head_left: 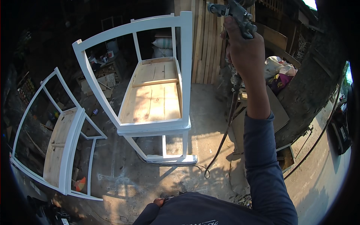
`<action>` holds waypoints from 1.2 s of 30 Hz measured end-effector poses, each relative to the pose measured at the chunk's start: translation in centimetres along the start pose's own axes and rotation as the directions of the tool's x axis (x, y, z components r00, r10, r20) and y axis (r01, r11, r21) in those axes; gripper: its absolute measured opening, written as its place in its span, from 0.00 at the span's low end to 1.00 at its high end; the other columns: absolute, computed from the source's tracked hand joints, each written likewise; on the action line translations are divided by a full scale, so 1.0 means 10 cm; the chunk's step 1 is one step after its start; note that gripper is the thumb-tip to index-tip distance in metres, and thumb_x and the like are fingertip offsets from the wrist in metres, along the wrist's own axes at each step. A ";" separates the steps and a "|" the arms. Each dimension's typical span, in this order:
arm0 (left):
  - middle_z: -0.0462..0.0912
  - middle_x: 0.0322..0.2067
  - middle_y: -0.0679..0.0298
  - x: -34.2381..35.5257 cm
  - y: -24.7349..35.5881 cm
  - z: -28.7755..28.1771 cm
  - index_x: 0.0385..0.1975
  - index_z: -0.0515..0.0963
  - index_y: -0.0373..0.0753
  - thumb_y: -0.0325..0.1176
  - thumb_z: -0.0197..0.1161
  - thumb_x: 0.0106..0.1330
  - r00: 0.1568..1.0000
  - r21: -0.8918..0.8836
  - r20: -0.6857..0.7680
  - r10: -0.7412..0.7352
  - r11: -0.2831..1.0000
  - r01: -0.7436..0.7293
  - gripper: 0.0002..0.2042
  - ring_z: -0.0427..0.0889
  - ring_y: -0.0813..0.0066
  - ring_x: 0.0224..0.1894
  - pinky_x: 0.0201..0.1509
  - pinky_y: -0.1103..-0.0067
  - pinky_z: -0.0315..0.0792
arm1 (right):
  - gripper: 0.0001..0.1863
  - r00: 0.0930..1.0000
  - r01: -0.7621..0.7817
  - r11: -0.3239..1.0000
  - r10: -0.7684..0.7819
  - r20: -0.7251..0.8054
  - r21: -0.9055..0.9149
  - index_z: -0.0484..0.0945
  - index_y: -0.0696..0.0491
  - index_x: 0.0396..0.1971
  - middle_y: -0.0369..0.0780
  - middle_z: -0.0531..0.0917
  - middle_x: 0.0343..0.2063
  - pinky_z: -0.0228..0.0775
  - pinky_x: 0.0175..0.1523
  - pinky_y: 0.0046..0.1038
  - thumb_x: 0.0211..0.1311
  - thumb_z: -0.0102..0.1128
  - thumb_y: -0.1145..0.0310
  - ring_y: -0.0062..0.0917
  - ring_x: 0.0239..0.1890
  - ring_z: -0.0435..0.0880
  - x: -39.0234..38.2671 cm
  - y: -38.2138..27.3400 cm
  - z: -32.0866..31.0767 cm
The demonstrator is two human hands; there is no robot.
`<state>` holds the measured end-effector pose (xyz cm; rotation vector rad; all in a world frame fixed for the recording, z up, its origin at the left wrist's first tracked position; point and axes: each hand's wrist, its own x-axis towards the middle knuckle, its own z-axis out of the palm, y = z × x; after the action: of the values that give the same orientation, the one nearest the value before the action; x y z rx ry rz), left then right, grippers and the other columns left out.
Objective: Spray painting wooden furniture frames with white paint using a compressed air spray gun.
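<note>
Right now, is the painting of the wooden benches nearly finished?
Partly. The white-framed wooden bench and the second white-framed bench have painted frames, but their plank seats are bare wood. The right hand holds up a metal spray gun; the left hand holds nothing visible.

An outdoor carpentry and paint yard. At twelve o'clock stands a half-painted bench (150, 90), white frame around a bare wood seat, and a second bench (60, 146) lies at nine. Raw planks (206, 48) lean behind them. The concrete floor (123, 176) is paint-flecked, a hose (223, 138) trails from a spray gun (236, 15), and clutter fills the shed at eleven.
</note>
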<state>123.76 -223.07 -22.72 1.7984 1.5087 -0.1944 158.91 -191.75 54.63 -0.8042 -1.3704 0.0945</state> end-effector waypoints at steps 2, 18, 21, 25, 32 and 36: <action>0.87 0.43 0.54 0.08 -0.13 0.11 0.42 0.83 0.42 0.42 0.47 0.73 0.988 0.163 -0.103 0.115 0.982 -0.097 0.17 0.87 0.57 0.45 0.51 0.65 0.78 | 0.24 0.995 -0.076 0.997 0.077 0.059 -0.023 0.82 0.58 0.29 0.33 0.76 0.15 0.64 0.24 0.23 0.71 0.64 0.49 0.15 0.16 0.71 -0.22 0.01 -0.02; 0.86 0.44 0.50 0.39 -1.54 -0.50 0.47 0.83 0.46 0.50 0.56 0.64 0.949 0.243 0.233 0.214 0.932 -0.270 0.20 0.84 0.50 0.48 0.53 0.62 0.76 | 0.12 0.714 -0.587 0.681 0.690 0.117 -0.437 0.81 0.59 0.37 0.50 0.82 0.24 0.73 0.34 0.37 0.69 0.65 0.64 0.41 0.25 0.82 -3.33 0.93 0.29; 0.86 0.44 0.49 0.40 -1.56 -1.30 0.48 0.85 0.45 0.54 0.58 0.61 0.903 0.147 0.395 0.171 0.958 -0.246 0.23 0.84 0.48 0.47 0.51 0.58 0.76 | 0.13 0.606 -0.657 0.491 0.795 -0.014 -0.572 0.83 0.58 0.39 0.54 0.84 0.30 0.74 0.38 0.44 0.67 0.66 0.63 0.52 0.34 0.84 -3.89 1.06 0.46; 0.87 0.37 0.49 0.59 -2.17 -1.87 0.41 0.85 0.41 0.43 0.58 0.64 0.884 0.324 0.414 0.216 0.873 -0.365 0.15 0.86 0.50 0.40 0.46 0.58 0.77 | 0.12 0.632 -0.676 0.480 0.768 -0.104 -0.558 0.82 0.58 0.41 0.55 0.83 0.32 0.74 0.41 0.45 0.67 0.64 0.63 0.55 0.36 0.83 -4.37 1.12 0.95; 0.88 0.44 0.60 0.43 -2.59 -2.65 0.48 0.85 0.39 0.47 0.54 0.74 0.844 -0.252 0.373 -0.384 0.834 0.491 0.19 0.85 0.68 0.39 0.45 0.67 0.76 | 0.11 0.738 -0.642 0.547 0.632 -0.238 -0.537 0.80 0.58 0.41 0.54 0.82 0.30 0.72 0.38 0.45 0.69 0.63 0.64 0.54 0.34 0.82 -4.29 0.91 1.74; 0.88 0.46 0.61 -0.10 -3.46 -2.53 0.39 0.87 0.41 0.51 0.53 0.74 0.971 0.121 0.237 -0.034 0.993 0.006 0.21 0.85 0.67 0.38 0.43 0.64 0.76 | 0.12 0.771 -0.621 0.581 0.573 -0.277 -0.526 0.80 0.58 0.41 0.52 0.82 0.31 0.72 0.37 0.45 0.70 0.63 0.64 0.52 0.33 0.82 -4.08 1.04 2.11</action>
<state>83.81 -207.64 -20.12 1.7810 1.3682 -0.5029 134.30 -195.07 14.61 -1.7903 -0.9869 0.1626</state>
